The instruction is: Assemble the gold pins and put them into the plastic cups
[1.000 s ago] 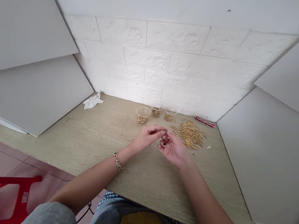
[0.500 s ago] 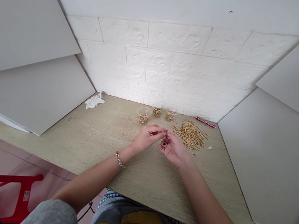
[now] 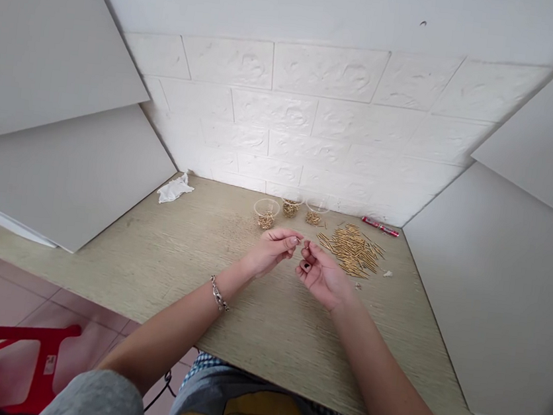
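Note:
My left hand (image 3: 271, 250) and my right hand (image 3: 321, 276) meet over the middle of a pale wooden table (image 3: 191, 258). Both are closed in a pinch, their fingertips almost touching. Something tiny sits between the right fingertips; I cannot make out what. The left pinch hides whatever it holds. A metal bracelet (image 3: 219, 294) circles my left wrist. A heap of thin gold sticks (image 3: 352, 248) lies just right of my hands. Behind them stand three small clear cups (image 3: 266, 213) with gold bits inside.
A crumpled white tissue (image 3: 173, 189) lies at the back left by the white brick wall. A red tube (image 3: 379, 226) rests at the back right. Grey panels enclose the table on both sides. A red plastic chair (image 3: 1, 349) stands lower left.
My hands have drawn slightly apart; the left fingertips no longer overlap the right ones. The thin piece seen at the left fingertips half a second ago is out of sight.

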A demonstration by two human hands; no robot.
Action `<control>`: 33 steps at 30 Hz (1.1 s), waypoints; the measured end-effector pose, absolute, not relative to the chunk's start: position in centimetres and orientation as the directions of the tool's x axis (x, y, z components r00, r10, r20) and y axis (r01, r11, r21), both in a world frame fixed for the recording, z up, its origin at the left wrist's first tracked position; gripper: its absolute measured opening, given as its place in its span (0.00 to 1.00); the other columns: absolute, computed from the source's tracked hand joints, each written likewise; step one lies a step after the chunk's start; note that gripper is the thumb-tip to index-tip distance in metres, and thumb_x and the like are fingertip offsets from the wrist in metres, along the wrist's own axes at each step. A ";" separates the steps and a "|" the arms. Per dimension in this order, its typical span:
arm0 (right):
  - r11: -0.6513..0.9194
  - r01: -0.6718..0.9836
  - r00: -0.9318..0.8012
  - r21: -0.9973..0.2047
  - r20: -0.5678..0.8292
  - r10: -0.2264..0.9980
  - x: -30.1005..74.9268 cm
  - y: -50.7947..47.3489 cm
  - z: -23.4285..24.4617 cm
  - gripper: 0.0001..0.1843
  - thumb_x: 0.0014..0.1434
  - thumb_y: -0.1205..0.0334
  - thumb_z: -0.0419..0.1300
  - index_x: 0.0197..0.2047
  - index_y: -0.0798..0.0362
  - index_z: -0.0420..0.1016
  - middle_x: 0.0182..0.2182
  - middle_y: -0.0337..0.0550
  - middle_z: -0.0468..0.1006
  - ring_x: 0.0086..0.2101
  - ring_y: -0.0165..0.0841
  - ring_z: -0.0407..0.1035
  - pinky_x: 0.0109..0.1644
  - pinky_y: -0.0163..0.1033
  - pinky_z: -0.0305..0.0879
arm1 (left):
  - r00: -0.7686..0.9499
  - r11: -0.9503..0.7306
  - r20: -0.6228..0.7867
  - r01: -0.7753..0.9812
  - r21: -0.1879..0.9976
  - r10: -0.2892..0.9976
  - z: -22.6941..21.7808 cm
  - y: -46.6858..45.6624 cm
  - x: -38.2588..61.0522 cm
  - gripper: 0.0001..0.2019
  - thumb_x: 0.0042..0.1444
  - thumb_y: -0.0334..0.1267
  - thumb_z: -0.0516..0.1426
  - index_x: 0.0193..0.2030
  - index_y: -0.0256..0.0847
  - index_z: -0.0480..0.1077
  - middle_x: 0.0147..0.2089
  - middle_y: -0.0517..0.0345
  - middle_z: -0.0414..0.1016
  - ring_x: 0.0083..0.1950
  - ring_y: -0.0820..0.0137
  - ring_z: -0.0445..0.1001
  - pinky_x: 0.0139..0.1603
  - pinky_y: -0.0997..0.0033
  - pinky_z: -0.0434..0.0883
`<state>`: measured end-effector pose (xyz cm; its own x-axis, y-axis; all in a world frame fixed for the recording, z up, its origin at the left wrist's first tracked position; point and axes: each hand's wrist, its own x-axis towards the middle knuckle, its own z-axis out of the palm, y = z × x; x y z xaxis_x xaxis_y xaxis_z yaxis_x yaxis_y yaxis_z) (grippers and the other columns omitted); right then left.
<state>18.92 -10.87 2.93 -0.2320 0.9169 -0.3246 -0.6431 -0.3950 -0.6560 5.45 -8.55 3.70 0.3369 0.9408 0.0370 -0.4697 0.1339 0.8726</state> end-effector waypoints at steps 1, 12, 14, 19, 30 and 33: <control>-0.400 -0.652 -0.229 -0.644 -0.336 0.914 19.0 -10.9 3.0 0.08 0.44 0.59 0.65 0.29 0.50 0.72 0.22 0.32 0.70 0.21 0.22 0.60 0.27 0.32 0.61 | 0.356 0.174 0.021 -0.505 0.845 0.934 3.7 -8.6 5.4 0.11 0.38 0.39 0.64 0.28 0.35 0.73 0.23 0.62 0.68 0.23 0.82 0.61 0.25 0.79 0.59; -0.354 -0.579 -0.186 -0.734 -0.304 0.934 19.0 -10.9 2.9 0.08 0.46 0.56 0.64 0.29 0.49 0.73 0.22 0.33 0.70 0.20 0.24 0.61 0.27 0.33 0.62 | 0.495 0.289 0.019 -0.537 0.792 0.869 4.6 -8.8 4.3 0.11 0.39 0.38 0.65 0.26 0.33 0.71 0.26 0.59 0.70 0.23 0.82 0.63 0.27 0.77 0.62; -0.364 -0.592 -0.188 -0.719 -0.317 0.930 19.0 -10.9 2.8 0.08 0.45 0.57 0.64 0.29 0.49 0.73 0.22 0.33 0.70 0.20 0.24 0.61 0.27 0.33 0.63 | 0.508 0.293 0.021 -0.531 0.795 0.861 4.7 -8.8 4.2 0.11 0.39 0.38 0.65 0.26 0.33 0.71 0.26 0.59 0.70 0.23 0.82 0.63 0.28 0.77 0.62; -0.384 -0.628 -0.179 -0.677 -0.354 0.918 18.8 -10.9 2.8 0.09 0.43 0.58 0.65 0.30 0.50 0.73 0.23 0.34 0.71 0.21 0.24 0.62 0.26 0.32 0.63 | 0.546 0.299 0.041 -0.518 0.801 0.837 4.6 -8.9 4.2 0.10 0.40 0.38 0.64 0.27 0.33 0.71 0.25 0.59 0.70 0.25 0.80 0.64 0.29 0.77 0.62; -0.418 -0.658 -0.198 -0.627 -0.391 0.899 18.5 -11.0 2.8 0.09 0.42 0.60 0.67 0.29 0.51 0.74 0.24 0.35 0.73 0.21 0.23 0.62 0.25 0.30 0.62 | 0.580 0.301 0.080 -0.530 0.793 0.811 4.4 -8.9 4.2 0.10 0.41 0.37 0.64 0.27 0.34 0.71 0.26 0.57 0.70 0.26 0.80 0.65 0.29 0.77 0.62; -0.420 -0.648 -0.200 -0.635 -0.391 0.899 18.5 -11.1 2.8 0.10 0.42 0.60 0.67 0.29 0.51 0.74 0.24 0.34 0.73 0.21 0.22 0.62 0.26 0.30 0.63 | 0.586 0.310 0.072 -0.525 0.792 0.807 4.4 -8.9 4.2 0.10 0.40 0.37 0.64 0.27 0.33 0.71 0.26 0.58 0.70 0.26 0.79 0.65 0.29 0.77 0.62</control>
